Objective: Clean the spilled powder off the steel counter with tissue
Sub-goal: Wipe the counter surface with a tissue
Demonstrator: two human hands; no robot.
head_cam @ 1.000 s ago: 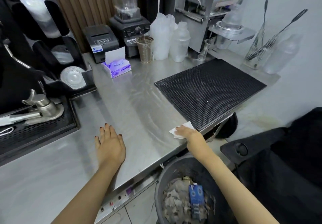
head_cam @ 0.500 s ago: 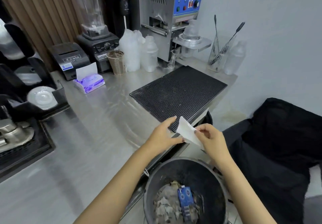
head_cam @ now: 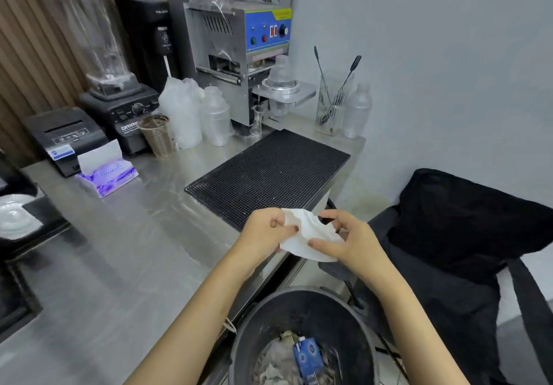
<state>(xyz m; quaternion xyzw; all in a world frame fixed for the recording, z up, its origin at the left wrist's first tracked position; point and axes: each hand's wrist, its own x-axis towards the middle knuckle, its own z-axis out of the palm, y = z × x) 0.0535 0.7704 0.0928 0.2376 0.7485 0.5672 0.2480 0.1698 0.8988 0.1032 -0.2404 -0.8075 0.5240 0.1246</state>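
Both hands hold 1 tissue in the air past the counter edge, above the bin. The left hand pinches its left side; the right hand grips its right side. No powder shows on the counter. Judgement: wiping looks finished; discarding the tissue remains.

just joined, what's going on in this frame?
A person holds a crumpled white tissue in both hands by the front edge of the steel counter. The left hand pinches its left side and the right hand grips its right side. A dark bin with rubbish in it sits below the hands in the view. No powder can be made out on the counter. A purple tissue box stands further back.
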